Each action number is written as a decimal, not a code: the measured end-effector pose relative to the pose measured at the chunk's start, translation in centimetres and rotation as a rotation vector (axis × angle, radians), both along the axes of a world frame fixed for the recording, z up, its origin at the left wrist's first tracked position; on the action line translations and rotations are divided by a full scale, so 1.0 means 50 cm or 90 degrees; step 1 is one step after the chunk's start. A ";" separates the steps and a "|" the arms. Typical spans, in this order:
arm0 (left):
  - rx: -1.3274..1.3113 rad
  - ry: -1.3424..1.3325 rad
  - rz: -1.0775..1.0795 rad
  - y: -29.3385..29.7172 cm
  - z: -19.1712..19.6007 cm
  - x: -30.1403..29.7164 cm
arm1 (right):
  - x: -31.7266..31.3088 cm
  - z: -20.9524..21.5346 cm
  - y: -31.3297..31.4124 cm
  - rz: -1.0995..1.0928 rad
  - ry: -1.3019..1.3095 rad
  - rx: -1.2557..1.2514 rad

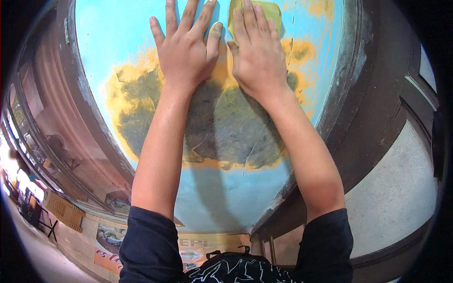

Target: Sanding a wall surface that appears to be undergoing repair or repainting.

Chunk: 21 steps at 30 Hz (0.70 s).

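Note:
Both my arms reach up along a light-blue painted panel. Across its middle, the paint is worn to a large dark grey patch with an orange, ragged border. My left hand rests on the panel with its fingers spread and nothing in it. Beside it, my right hand presses a yellow sheet of sandpaper flat against the panel. Its fingers lie straight and close together over the sheet, covering much of it. The sheet's edges show around the fingertips.
A dark, scuffed frame borders the panel. Dark wood with pale insets stands on the right. To the left are a glass window, stacked brown plastic chairs and a printed banner low down.

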<state>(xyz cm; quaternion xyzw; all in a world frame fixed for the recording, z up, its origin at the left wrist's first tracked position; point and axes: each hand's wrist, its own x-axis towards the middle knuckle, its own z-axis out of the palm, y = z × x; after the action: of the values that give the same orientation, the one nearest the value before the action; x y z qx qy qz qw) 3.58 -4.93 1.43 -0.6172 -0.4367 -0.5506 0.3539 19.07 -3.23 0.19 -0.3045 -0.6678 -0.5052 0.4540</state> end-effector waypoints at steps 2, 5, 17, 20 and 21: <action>0.031 0.005 0.008 0.008 -0.004 -0.006 | 0.003 -0.040 0.006 0.004 0.008 -0.015; 0.060 0.006 0.008 0.009 -0.009 -0.013 | -0.002 -0.043 -0.002 0.014 0.014 -0.030; 0.043 0.000 -0.010 -0.007 -0.006 -0.011 | 0.005 -0.032 -0.018 -0.012 0.026 -0.020; 0.083 0.006 0.001 -0.001 -0.010 -0.013 | 0.010 -0.039 -0.018 0.013 0.025 -0.059; 0.075 0.002 0.000 -0.004 -0.009 -0.007 | 0.012 -0.020 -0.019 0.010 0.026 -0.061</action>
<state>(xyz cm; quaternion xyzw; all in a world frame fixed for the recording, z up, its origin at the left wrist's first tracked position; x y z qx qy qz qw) 3.24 -5.16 1.00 -0.5961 -0.4032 -0.5742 0.3903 19.66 -4.17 -0.79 -0.3311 -0.6843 -0.4624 0.4564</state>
